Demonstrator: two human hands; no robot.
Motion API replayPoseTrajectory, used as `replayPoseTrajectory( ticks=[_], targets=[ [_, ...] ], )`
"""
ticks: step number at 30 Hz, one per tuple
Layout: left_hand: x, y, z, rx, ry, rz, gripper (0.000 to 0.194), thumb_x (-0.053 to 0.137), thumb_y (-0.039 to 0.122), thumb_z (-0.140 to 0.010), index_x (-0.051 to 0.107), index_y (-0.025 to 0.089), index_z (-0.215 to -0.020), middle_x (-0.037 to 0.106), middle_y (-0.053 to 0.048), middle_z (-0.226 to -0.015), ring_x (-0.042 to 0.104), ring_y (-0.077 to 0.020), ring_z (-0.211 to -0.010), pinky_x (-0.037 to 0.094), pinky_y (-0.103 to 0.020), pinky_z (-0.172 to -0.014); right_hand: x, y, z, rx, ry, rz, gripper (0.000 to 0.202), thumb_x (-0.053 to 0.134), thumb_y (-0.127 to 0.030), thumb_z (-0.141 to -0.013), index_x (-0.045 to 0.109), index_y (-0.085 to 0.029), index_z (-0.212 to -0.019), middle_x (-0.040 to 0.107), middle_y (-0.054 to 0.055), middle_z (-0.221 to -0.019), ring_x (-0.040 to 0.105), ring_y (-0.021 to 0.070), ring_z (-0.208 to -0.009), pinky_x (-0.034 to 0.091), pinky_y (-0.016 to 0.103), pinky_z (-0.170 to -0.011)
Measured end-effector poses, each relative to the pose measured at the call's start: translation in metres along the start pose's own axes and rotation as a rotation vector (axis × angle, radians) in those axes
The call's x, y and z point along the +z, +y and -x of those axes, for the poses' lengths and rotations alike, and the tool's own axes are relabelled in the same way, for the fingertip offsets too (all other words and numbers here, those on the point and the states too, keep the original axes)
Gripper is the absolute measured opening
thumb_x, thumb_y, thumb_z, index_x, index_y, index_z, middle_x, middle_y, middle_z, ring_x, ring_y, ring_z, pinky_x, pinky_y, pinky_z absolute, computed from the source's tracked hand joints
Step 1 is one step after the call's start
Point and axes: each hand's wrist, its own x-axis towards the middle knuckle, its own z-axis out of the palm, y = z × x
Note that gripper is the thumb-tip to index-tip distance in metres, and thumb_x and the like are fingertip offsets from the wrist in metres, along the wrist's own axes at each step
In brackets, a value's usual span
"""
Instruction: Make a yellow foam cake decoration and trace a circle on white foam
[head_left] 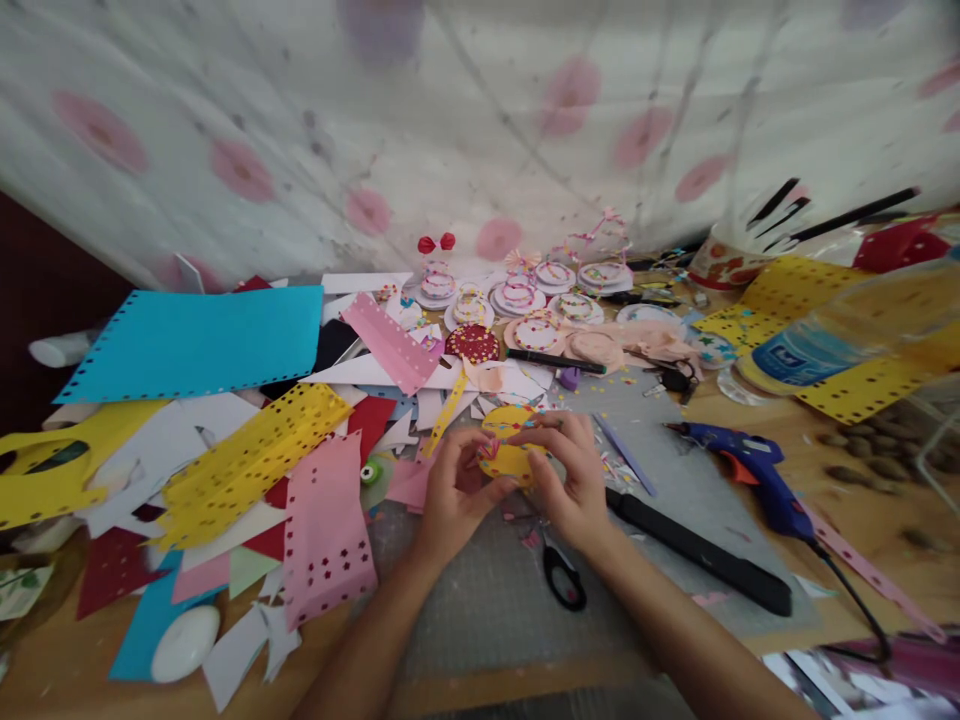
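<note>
A small yellow paper craft [517, 460] with a round, dotted rim is held between my two hands above the grey cutting mat [465, 610]. My left hand [461, 485] grips its left side, fingers curled beside a small pink folded-paper piece [491, 450]. From the other side, my right hand [566, 475] pinches the rim between thumb and fingers. Another yellow round piece [506, 420] lies just behind. Below my right hand rest scissors with black handles [564, 580], their blades partly hidden. A long black tool [697, 550] lies to the right of that hand.
Coloured paper scraps [330, 530] and a blue sheet [202, 340] crowd the left. Several small decorated paper hats [517, 295] stand at the back near a black pen [555, 361]. On the right are a blue glue gun [750, 470], a leaning plastic bottle [795, 355] and a cup [724, 262].
</note>
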Motion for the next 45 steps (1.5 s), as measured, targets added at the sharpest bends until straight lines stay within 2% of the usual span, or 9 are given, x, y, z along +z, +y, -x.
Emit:
replayPoseTrajectory(
  ticks=[7,12,19,26,30,37,39,41,45],
  targets=[
    [-0.003,0.004,-0.002,-0.054,0.133,-0.059,0.047,0.074,0.033,-0.077,0.048,0.025,-0.115,0.056,-0.006,-0.111,0.063,-0.0193,-0.101,0.054,-0.032,-0.084,-0.011,0.012,-0.005,0.128,0.406,-0.208,0.019,0.047,-0.022,-0.091,0.065,-0.021,-0.085,0.059,0.003,-0.089,0.054,0.0198,-0.091,0.040,0.036,-0.084],
    [-0.002,0.003,-0.008,-0.109,0.118,-0.237,0.051,0.068,0.038,-0.080,0.038,0.025,-0.119,0.053,-0.009,-0.119,0.061,-0.0220,-0.110,0.053,-0.038,-0.091,-0.033,0.008,0.006,0.175,0.481,-0.239,0.015,0.050,-0.020,-0.089,0.064,-0.021,-0.084,0.058,0.003,-0.089,0.054,0.0195,-0.091,0.040,0.035,-0.084],
    [-0.004,-0.003,-0.021,-0.094,-0.019,-0.506,0.057,0.078,0.031,-0.069,0.045,0.022,-0.115,0.055,-0.010,-0.121,0.057,-0.0262,-0.116,0.046,-0.045,-0.100,-0.063,0.007,0.054,0.219,0.330,-0.167,0.015,0.048,-0.017,-0.091,0.061,-0.023,-0.086,0.058,0.003,-0.089,0.055,0.0193,-0.088,0.043,0.033,-0.079],
    [-0.006,0.004,-0.023,-0.085,-0.087,-0.814,0.067,0.081,0.023,-0.064,0.049,0.020,-0.123,0.054,-0.012,-0.130,0.048,-0.0308,-0.126,0.034,-0.051,-0.109,-0.062,0.002,0.104,0.047,-0.093,-0.098,0.021,0.046,-0.011,-0.089,0.057,-0.023,-0.101,0.056,0.007,-0.103,0.056,0.0205,-0.097,0.048,0.034,-0.081],
    [0.008,0.000,-0.029,-0.084,-0.111,-0.900,0.064,0.077,0.025,-0.070,0.045,0.019,-0.125,0.054,-0.013,-0.130,0.049,-0.0298,-0.125,0.037,-0.049,-0.107,-0.058,0.000,0.109,0.031,-0.290,-0.105,0.023,0.045,-0.012,-0.091,0.055,-0.024,-0.107,0.057,0.008,-0.108,0.056,0.0209,-0.102,0.050,0.037,-0.086],
    [0.031,-0.010,-0.061,-0.025,-0.224,-0.946,0.080,0.081,0.028,-0.066,0.040,0.017,-0.134,0.052,-0.017,-0.135,0.050,-0.0298,-0.126,0.041,-0.045,-0.104,-0.056,0.009,0.109,0.061,-0.356,-0.084,0.016,0.045,-0.016,-0.091,0.058,-0.023,-0.098,0.061,0.007,-0.099,0.060,0.0211,-0.094,0.052,0.036,-0.080],
    [0.031,0.000,-0.062,0.001,-0.256,-0.949,0.088,0.085,0.030,-0.061,0.040,0.016,-0.136,0.049,-0.019,-0.139,0.047,-0.0318,-0.129,0.040,-0.047,-0.106,-0.055,0.010,0.110,0.037,-0.349,-0.061,0.016,0.047,-0.016,-0.090,0.059,-0.023,-0.097,0.062,0.007,-0.098,0.061,0.0214,-0.093,0.052,0.036,-0.079],
    [0.030,0.025,-0.055,0.035,-0.272,-0.950,0.080,0.083,0.032,-0.064,0.045,0.016,-0.133,0.048,-0.018,-0.140,0.045,-0.0317,-0.131,0.037,-0.047,-0.108,-0.055,0.010,0.111,0.016,-0.320,-0.053,0.016,0.048,-0.016,-0.089,0.060,-0.023,-0.097,0.063,0.007,-0.098,0.062,0.0211,-0.093,0.053,0.036,-0.080],
    [0.039,0.114,-0.011,0.177,-0.334,-0.899,0.023,0.052,0.026,-0.089,0.066,0.023,-0.107,0.068,-0.007,-0.112,0.061,-0.0217,-0.110,0.044,-0.040,-0.101,-0.056,0.008,0.112,-0.011,-0.262,-0.068,0.016,0.048,-0.018,-0.090,0.061,-0.024,-0.098,0.064,0.007,-0.097,0.064,0.0199,-0.089,0.055,0.032,-0.075]
  ],
)
